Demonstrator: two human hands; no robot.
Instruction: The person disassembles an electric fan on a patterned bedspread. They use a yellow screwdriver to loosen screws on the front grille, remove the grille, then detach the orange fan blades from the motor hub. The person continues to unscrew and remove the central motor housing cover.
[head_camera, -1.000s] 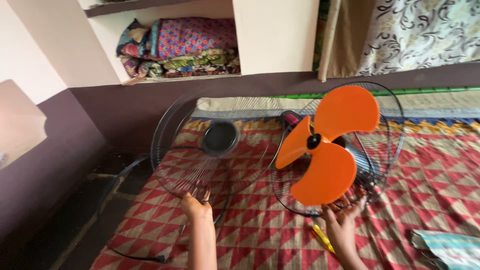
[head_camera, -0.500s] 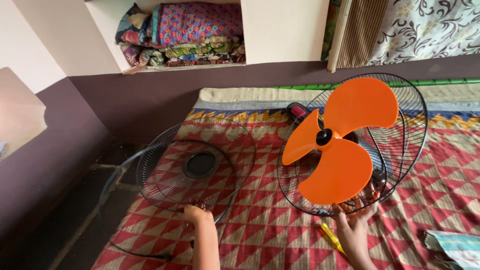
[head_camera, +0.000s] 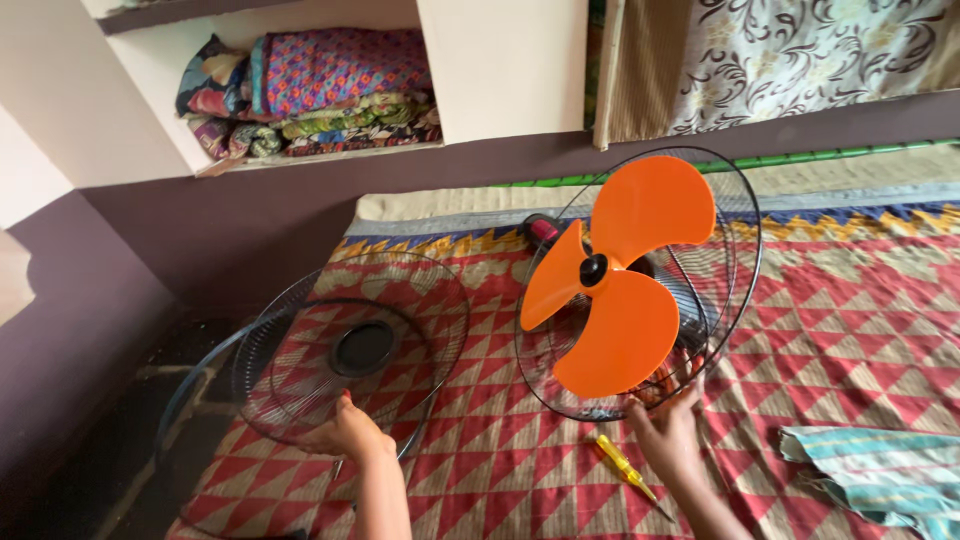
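Far to the left I see a dark floor (head_camera: 90, 440) beside the mat. On the edge of the red and white mat (head_camera: 850, 340) lies the round wire cover (head_camera: 350, 345), flat, with a dark round disc in its middle. A thin black ring (head_camera: 185, 385) lies partly under the cover and sticks out over the floor. My left hand (head_camera: 350, 435) rests on the near rim of the wire cover, fingers curled around the thin wires, so it has a soft grip on it. Up on the wall behind is a shelf with folded cloths (head_camera: 300, 90) in many colours. Next, in the middle, stands the fan (head_camera: 640, 280), tipped up on its edge and leaning a bit. It has three big orange blades (head_camera: 615, 290) inside the back wire cage, and the front is bare. A little dark pink thing (head_camera: 545, 230) peeks out behind the fan, and I cannot tell what it is. My right hand (head_camera: 665, 435) is at the bottom rim of the fan's cage, fingers spread and pressing on the wires to hold it up. Just left of that hand a yellow screwdriver (head_camera: 625, 465) lies on the mat. Far right, near the corner, lies a striped blue cloth (head_camera: 880, 475).
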